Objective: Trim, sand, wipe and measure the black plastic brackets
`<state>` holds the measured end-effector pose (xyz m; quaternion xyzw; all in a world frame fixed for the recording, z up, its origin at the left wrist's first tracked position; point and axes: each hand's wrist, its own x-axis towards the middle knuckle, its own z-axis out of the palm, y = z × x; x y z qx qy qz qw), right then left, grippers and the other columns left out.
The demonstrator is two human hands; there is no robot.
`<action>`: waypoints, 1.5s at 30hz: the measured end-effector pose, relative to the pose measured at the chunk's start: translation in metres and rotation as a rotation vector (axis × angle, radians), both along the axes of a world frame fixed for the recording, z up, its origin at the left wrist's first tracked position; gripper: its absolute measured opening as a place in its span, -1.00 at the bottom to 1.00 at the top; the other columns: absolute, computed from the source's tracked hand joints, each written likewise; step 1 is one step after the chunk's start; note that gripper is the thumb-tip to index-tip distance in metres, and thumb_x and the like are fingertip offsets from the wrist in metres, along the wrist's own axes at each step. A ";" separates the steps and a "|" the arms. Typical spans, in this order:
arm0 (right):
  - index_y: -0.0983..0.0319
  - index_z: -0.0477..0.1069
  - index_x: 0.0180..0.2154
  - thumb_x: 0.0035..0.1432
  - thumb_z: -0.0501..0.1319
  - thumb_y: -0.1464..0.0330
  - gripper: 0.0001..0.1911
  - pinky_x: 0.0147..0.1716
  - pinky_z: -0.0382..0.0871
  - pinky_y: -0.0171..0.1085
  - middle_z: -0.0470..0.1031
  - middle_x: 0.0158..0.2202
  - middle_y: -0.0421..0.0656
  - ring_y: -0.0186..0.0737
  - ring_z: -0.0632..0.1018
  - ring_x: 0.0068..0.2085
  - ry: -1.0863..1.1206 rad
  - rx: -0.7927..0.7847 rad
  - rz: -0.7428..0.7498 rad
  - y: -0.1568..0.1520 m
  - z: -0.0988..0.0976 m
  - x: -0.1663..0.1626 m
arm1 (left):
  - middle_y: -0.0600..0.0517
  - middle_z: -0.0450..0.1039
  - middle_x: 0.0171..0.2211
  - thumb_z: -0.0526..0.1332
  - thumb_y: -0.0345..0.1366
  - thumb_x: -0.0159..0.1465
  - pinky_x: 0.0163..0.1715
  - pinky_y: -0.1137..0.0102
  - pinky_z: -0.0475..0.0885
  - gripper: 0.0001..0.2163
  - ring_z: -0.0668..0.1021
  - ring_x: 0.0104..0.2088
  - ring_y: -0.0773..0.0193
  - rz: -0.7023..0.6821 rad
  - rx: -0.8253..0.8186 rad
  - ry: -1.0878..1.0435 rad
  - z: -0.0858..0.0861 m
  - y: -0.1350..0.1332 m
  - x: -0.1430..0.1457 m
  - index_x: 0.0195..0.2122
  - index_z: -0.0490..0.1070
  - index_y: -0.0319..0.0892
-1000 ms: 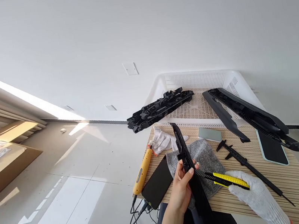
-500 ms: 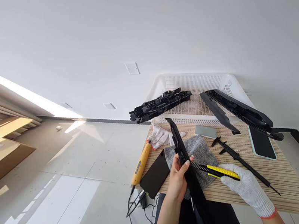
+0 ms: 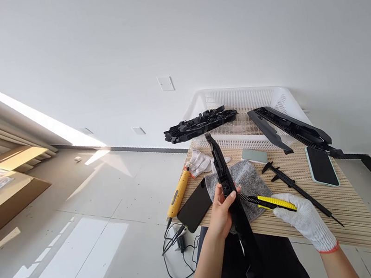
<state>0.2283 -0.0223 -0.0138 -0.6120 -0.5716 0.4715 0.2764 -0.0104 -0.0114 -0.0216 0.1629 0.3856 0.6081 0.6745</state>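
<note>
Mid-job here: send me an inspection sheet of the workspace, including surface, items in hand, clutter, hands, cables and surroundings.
Surface: striped table, partly covered.
Items in hand: long black part; yellow cutter, its tip at the part, contact unclear.
Clutter: grey cloth, loose glove, yellow tool, dark slab, caliper, phone; white basket with black pieces jutting past its edges.
Hands: bare left hand grips the part; gloved right hand grips the cutter.
Cables: black cables hang beside the table's left edge.
Surroundings: white wall; sunlit floor; cardboard box far left.
</note>
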 end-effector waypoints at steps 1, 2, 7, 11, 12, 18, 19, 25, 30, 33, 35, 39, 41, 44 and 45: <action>0.23 0.57 0.02 0.10 0.36 0.12 -0.50 -0.24 0.59 -0.22 0.67 -0.14 -0.06 -0.08 0.66 -0.21 0.008 -0.009 0.006 0.000 0.001 -0.001 | 0.04 0.58 -0.12 0.53 -0.24 0.04 -0.14 0.41 0.44 -0.61 0.63 -0.10 0.21 -0.006 -0.001 0.002 -0.001 0.000 0.000 -0.14 0.44 -0.07; 0.22 0.57 0.02 0.09 0.37 0.12 -0.50 -0.21 0.59 -0.22 0.67 -0.12 -0.06 -0.08 0.66 -0.19 0.015 -0.011 0.014 0.000 0.001 -0.002 | 0.03 0.57 -0.09 0.52 -0.22 0.06 -0.19 0.41 0.45 -0.61 0.63 -0.12 0.21 -0.012 -0.001 0.007 -0.001 0.001 0.000 -0.13 0.44 -0.07; 0.15 0.57 0.02 0.08 0.39 0.09 -0.50 -0.01 0.54 -0.17 0.65 -0.06 -0.10 -0.04 0.64 -0.05 -0.048 0.042 0.077 0.000 -0.003 -0.005 | 0.02 0.59 -0.12 0.47 -0.11 0.12 -0.19 0.37 0.48 -0.60 0.65 -0.17 0.21 0.087 0.023 0.117 -0.006 0.002 0.007 -0.07 0.43 -0.06; 0.08 0.57 0.04 0.10 0.36 0.03 -0.50 0.05 0.51 -0.12 0.64 -0.02 -0.14 0.00 0.63 0.00 -0.166 0.147 0.049 -0.001 -0.009 -0.005 | -0.02 0.60 -0.13 0.43 0.02 0.13 -0.06 0.26 0.50 -0.53 0.65 -0.16 0.13 0.144 0.070 0.258 -0.007 0.005 0.012 -0.01 0.44 -0.06; 0.06 0.57 0.04 0.10 0.36 0.02 -0.51 0.05 0.51 -0.11 0.64 -0.02 -0.16 0.00 0.63 0.01 -0.194 0.165 0.034 -0.001 -0.009 -0.005 | -0.03 0.61 -0.11 0.41 0.05 0.14 -0.06 0.25 0.50 -0.51 0.65 -0.16 0.11 0.129 0.083 0.288 -0.007 0.006 0.012 0.02 0.44 -0.06; 0.05 0.57 0.01 0.16 0.30 0.00 -0.55 0.01 0.54 -0.13 0.65 -0.03 -0.17 -0.02 0.65 -0.02 -0.290 0.285 -0.099 0.000 -0.009 -0.010 | -0.04 0.56 0.06 0.39 -0.05 0.19 -0.14 0.31 0.51 -0.53 0.61 -0.19 0.16 0.000 0.168 0.359 0.004 0.018 0.009 0.11 0.45 -0.03; 0.06 0.56 0.02 0.17 0.29 -0.01 -0.54 0.00 0.54 -0.13 0.65 -0.04 -0.16 -0.01 0.65 -0.03 -0.312 0.299 -0.122 0.000 -0.008 -0.011 | -0.03 0.55 0.06 0.40 -0.09 0.18 -0.15 0.32 0.50 -0.55 0.60 -0.20 0.17 -0.013 0.180 0.351 0.004 0.019 0.009 0.09 0.46 -0.03; 0.02 0.55 0.02 0.16 0.27 -0.05 -0.53 -0.13 0.55 -0.15 0.67 -0.09 -0.20 -0.02 0.67 -0.08 -0.436 0.259 -0.160 0.000 -0.007 -0.018 | -0.04 0.60 -0.11 0.34 -0.10 0.23 -0.18 0.32 0.49 -0.72 0.59 -0.27 0.19 -0.052 0.188 0.369 -0.003 0.022 0.006 -0.10 0.54 -0.11; 0.09 0.57 -0.01 0.14 0.30 -0.04 -0.51 -0.09 0.52 -0.17 0.67 -0.11 -0.13 -0.01 0.67 -0.10 -0.386 0.328 -0.235 -0.005 -0.010 -0.018 | 0.00 0.59 -0.31 0.32 -0.03 0.25 -0.25 0.34 0.47 -0.71 0.59 -0.33 0.20 -0.060 0.108 0.379 -0.006 0.019 0.004 -0.17 0.52 -0.13; 0.23 0.54 0.03 0.17 0.27 -0.03 -0.43 -0.16 0.53 -0.15 0.68 -0.25 -0.05 -0.01 0.67 -0.25 -0.305 0.372 -0.468 -0.009 -0.014 -0.015 | -0.04 0.59 -0.19 0.35 -0.01 0.21 -0.24 0.30 0.50 -0.69 0.61 -0.30 0.17 -0.043 0.105 0.357 -0.006 0.018 0.004 -0.20 0.52 -0.14; 0.28 0.52 0.06 0.19 0.24 -0.02 -0.40 -0.26 0.55 -0.15 0.67 -0.33 -0.07 -0.05 0.66 -0.35 -0.240 0.368 -0.518 -0.011 -0.015 -0.012 | -0.05 0.59 -0.15 0.36 0.01 0.20 -0.24 0.28 0.52 -0.68 0.62 -0.29 0.16 -0.037 0.116 0.350 -0.005 0.018 0.004 -0.21 0.52 -0.14; 0.17 0.58 -0.02 0.15 0.29 0.01 -0.52 -0.22 0.55 -0.16 0.68 -0.23 -0.11 -0.06 0.67 -0.29 -0.283 0.416 -0.256 -0.010 -0.016 -0.012 | -0.04 0.59 -0.24 0.32 0.08 0.22 -0.30 0.28 0.54 -0.64 0.63 -0.36 0.16 -0.047 0.085 0.328 -0.006 0.016 0.005 -0.23 0.47 -0.13; 0.11 0.61 -0.05 0.13 0.32 0.02 -0.57 -0.18 0.54 -0.16 0.68 -0.19 -0.12 -0.04 0.67 -0.24 -0.378 0.485 -0.111 -0.008 -0.016 -0.014 | -0.02 0.58 -0.35 0.27 0.13 0.24 -0.33 0.28 0.53 -0.61 0.63 -0.38 0.15 -0.058 0.067 0.325 -0.007 0.016 0.006 -0.28 0.42 -0.13; 0.07 0.61 -0.03 0.18 0.29 0.03 -0.60 -0.22 0.53 -0.18 0.68 -0.18 -0.13 -0.04 0.68 -0.23 -0.479 0.544 -0.044 -0.007 -0.017 -0.016 | 0.01 0.55 -0.40 0.24 0.16 0.26 -0.34 0.30 0.53 -0.61 0.62 -0.39 0.17 -0.056 0.095 0.321 -0.009 0.015 0.007 -0.28 0.35 -0.10; 0.06 0.61 -0.03 0.19 0.28 0.03 -0.60 -0.22 0.53 -0.18 0.68 -0.17 -0.14 -0.04 0.68 -0.22 -0.491 0.547 -0.046 -0.007 -0.017 -0.015 | 0.02 0.56 -0.36 0.23 0.15 0.27 -0.34 0.30 0.53 -0.62 0.61 -0.39 0.20 -0.050 0.115 0.315 -0.010 0.014 0.007 -0.26 0.33 -0.09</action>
